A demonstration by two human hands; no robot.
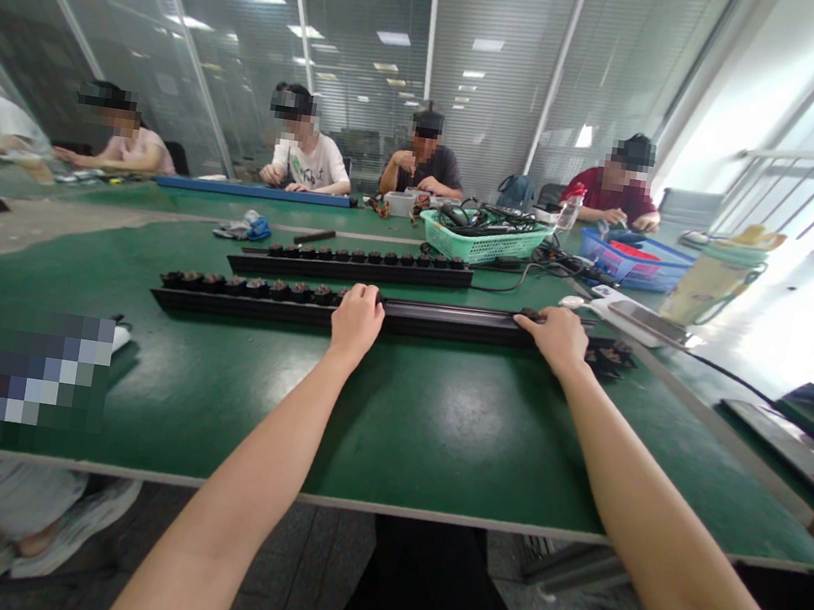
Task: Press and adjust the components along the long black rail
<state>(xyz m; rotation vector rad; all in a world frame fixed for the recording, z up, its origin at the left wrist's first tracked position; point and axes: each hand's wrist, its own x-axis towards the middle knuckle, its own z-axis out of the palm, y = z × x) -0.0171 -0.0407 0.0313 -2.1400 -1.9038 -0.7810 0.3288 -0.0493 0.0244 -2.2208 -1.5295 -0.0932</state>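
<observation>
Spanning the green workbench [349, 503] crosswise, a long black bar [449, 327] lies under both hands, which stand well apart. The left hand [357, 323] rests palm-down across it, fingers curled over the top, and the right hand [558, 338] sits likewise toward its right end; whether either actually clamps the bar, I cannot tell from this angle. Dark round fittings [250, 287] fill the bar's left stretch and right tip, while the stretch between the hands looks bare, so that part appears unfinished (glare may mislead). Beyond, a second bar [351, 270] carries a full-looking row. Further right, a green plastic basket [482, 246] holds tangled black cables [480, 219], and a blue basket [636, 267] holds something red [634, 251].
</observation>
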